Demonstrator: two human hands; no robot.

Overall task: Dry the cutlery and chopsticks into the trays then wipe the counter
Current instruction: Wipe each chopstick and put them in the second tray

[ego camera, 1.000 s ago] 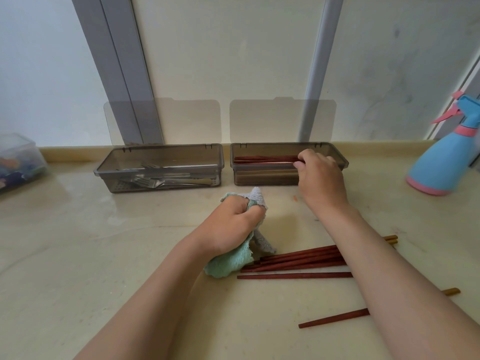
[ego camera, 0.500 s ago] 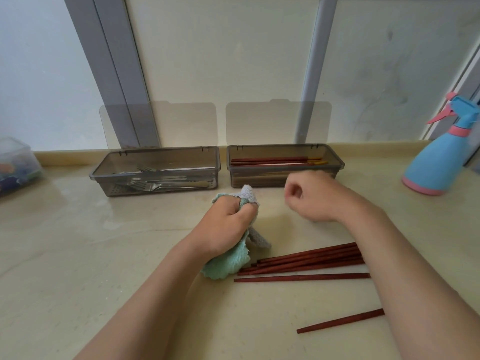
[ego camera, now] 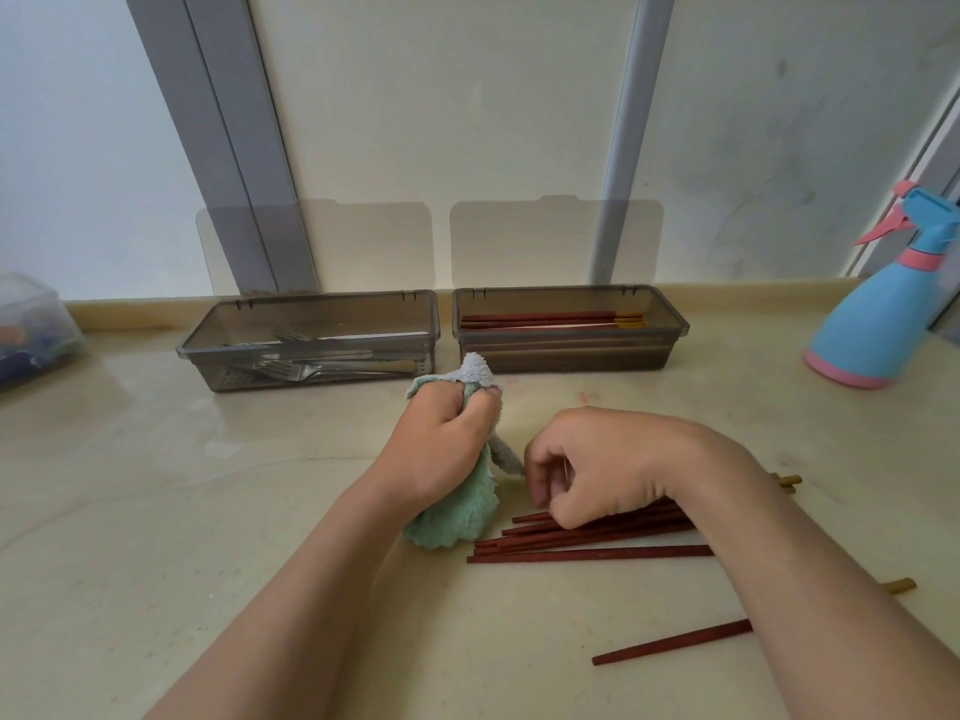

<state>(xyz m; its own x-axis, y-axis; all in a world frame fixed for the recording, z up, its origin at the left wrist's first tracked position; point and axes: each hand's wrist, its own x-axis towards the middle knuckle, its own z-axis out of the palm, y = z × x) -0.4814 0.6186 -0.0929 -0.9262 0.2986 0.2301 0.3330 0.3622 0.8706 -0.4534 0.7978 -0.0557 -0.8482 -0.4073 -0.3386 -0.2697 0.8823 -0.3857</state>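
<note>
Pale stone bench (ego camera: 156, 511) under frosted panels (ego camera: 441, 96), with a wet sheen in patches out past the left grip. Left grip (ego camera: 441, 449) is clamped round a bunched green-grey cloth (ego camera: 457, 517), whose tail hangs below the fist to the bench. Right grip (ego camera: 608, 465) is just beside it, fingers curled down onto the near ends of the loose chopsticks (ego camera: 597, 535). The thumb touches the pile, but I cannot tell if one is pinched yet. The pile lies under the right grip and runs back beneath the wrist. One stray chopstick (ego camera: 670, 641) lies nearer the body, apart from the pile. Beyond the right grip is the chopstick tray (ego camera: 571, 356), lid up, several sticks already in. Beyond the left grip is the cutlery tray (ego camera: 218, 366), holding forks (ego camera: 311, 368). Spray bottle (ego camera: 878, 324) stands well out on the right grip's outer side.

Handling, judged: the chopsticks are light, stiff and thin, and prone to roll. They are probably damp, so slick on stone. Best hold is a fingertip pinch near one end, tipping it off the pile before feeding it into the cloth. The cloth is soft and grippy and needs no care. The risk is dragging neighbours and scattering the pile.
</note>
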